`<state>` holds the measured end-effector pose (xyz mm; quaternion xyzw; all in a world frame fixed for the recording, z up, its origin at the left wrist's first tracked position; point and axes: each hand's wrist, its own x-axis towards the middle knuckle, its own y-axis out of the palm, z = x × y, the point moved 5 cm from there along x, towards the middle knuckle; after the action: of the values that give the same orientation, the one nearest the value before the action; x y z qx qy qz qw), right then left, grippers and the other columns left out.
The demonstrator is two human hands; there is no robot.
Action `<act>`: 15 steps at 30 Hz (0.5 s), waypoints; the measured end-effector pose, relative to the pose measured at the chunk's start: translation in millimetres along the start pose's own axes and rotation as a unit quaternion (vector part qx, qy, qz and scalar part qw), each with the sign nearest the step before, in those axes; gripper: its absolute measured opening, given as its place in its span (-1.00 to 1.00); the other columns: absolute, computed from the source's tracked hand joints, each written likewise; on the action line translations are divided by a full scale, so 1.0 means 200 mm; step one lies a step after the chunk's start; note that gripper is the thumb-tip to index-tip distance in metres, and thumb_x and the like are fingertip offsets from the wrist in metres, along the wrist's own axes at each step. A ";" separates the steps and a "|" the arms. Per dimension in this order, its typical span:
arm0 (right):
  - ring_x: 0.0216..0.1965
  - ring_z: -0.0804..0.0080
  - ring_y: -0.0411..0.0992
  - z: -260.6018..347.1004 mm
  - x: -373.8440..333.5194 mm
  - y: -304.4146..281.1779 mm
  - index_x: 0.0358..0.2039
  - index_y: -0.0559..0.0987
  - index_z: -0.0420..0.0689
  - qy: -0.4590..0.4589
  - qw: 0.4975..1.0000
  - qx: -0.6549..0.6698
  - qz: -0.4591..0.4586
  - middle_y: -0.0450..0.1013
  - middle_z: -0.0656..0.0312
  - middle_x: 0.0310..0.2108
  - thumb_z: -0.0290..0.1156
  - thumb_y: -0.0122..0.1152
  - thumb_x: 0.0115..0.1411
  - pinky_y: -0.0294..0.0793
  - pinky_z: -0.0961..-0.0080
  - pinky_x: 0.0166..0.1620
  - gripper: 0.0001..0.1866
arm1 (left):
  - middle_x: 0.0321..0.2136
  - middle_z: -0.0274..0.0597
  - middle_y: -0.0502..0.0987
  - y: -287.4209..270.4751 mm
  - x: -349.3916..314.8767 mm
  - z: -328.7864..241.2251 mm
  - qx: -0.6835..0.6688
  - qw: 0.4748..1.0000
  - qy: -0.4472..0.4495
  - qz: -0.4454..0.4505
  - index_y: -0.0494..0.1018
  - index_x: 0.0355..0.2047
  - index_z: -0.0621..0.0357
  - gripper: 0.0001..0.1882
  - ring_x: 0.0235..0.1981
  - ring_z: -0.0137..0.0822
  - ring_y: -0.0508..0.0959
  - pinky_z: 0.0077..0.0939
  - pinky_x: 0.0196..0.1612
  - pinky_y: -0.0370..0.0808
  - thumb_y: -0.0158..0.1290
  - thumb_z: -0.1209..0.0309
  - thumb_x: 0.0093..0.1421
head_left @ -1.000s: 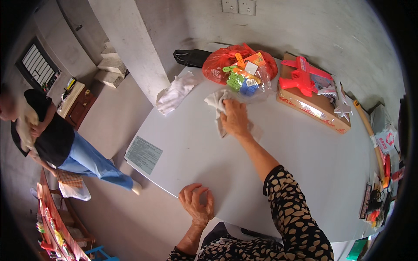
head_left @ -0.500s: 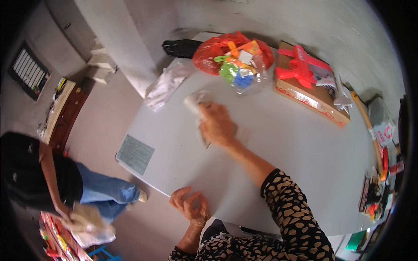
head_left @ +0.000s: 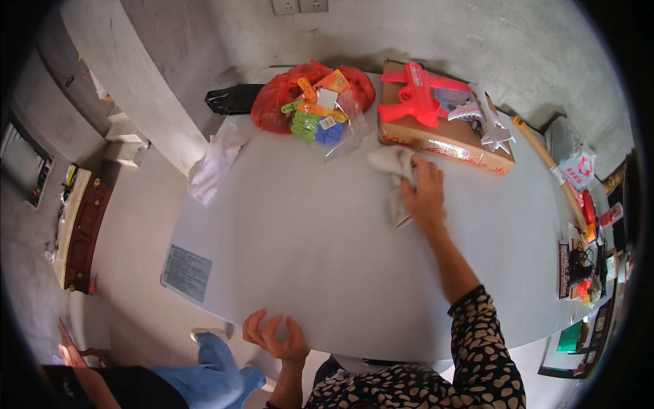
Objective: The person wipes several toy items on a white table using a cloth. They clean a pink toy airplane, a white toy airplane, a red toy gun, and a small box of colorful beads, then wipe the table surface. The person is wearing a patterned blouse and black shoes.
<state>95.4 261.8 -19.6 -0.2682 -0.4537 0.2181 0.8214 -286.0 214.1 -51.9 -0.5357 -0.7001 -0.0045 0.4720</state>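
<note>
Apparently, coloured pegs [head_left: 305, 125] in clear bag [head_left: 353, 133]

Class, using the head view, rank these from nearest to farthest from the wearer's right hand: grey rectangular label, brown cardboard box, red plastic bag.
1. Brown cardboard box: just beyond the right hand.
2. Red plastic bag: beyond the hand, to its left.
3. Grey rectangular label: far to its left, lower in view.

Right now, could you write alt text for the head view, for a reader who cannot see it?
A person's right hand holds a pale cloth on a grey table; the empty left hand is by the near edge. Behind are a red bag and a cardboard box bearing a red toy.
</note>
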 end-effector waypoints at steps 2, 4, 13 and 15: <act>-0.16 -0.01 0.30 -0.09 0.03 0.03 0.04 0.44 -0.10 0.019 0.999 -0.028 0.038 0.36 0.03 -0.13 -0.41 0.25 -0.04 0.38 0.14 -0.10 -0.46 | -0.08 -0.05 0.34 0.02 0.01 -0.01 -0.013 1.000 0.004 -0.010 0.41 -0.30 0.10 -0.71 0.00 0.01 0.21 -0.03 0.03 0.18 0.10 0.60 -0.09; -0.17 -0.01 0.29 -0.06 0.02 0.10 0.04 0.44 -0.12 -0.014 0.997 -0.026 0.072 0.35 0.01 -0.14 -0.40 0.24 -0.03 0.38 0.14 -0.13 -0.46 | -0.07 -0.05 0.33 0.02 0.02 -0.03 -0.019 1.000 0.002 -0.008 0.39 -0.29 0.12 -0.71 0.01 -0.04 0.22 -0.09 0.06 0.18 0.07 0.62 -0.07; -0.19 0.08 0.31 0.88 -0.39 0.29 0.06 0.38 -0.13 -0.185 0.968 0.061 0.160 0.32 0.04 -0.15 -0.44 0.19 -0.05 0.42 0.20 -0.33 -0.43 | -0.08 -0.04 0.35 0.00 0.01 -0.03 0.001 1.000 -0.005 -0.020 0.40 -0.30 0.12 -0.70 0.01 -0.05 0.24 -0.12 0.08 0.17 0.13 0.58 -0.11; -0.17 0.11 0.32 1.02 -0.47 0.33 0.07 0.31 -0.14 -0.190 0.965 0.056 0.172 0.30 0.05 -0.15 -0.42 0.19 -0.05 0.41 0.20 -0.37 -0.40 | -0.07 -0.09 0.36 0.00 -0.02 -0.01 0.020 0.999 -0.012 -0.042 0.41 -0.29 0.09 -0.68 0.02 -0.02 0.22 -0.12 0.07 0.18 0.17 0.53 -0.12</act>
<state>-134.7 306.1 -29.6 -0.2489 -0.5358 0.4280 0.6839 -284.4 210.6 -53.7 -0.4967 -0.7272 -0.0042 0.4737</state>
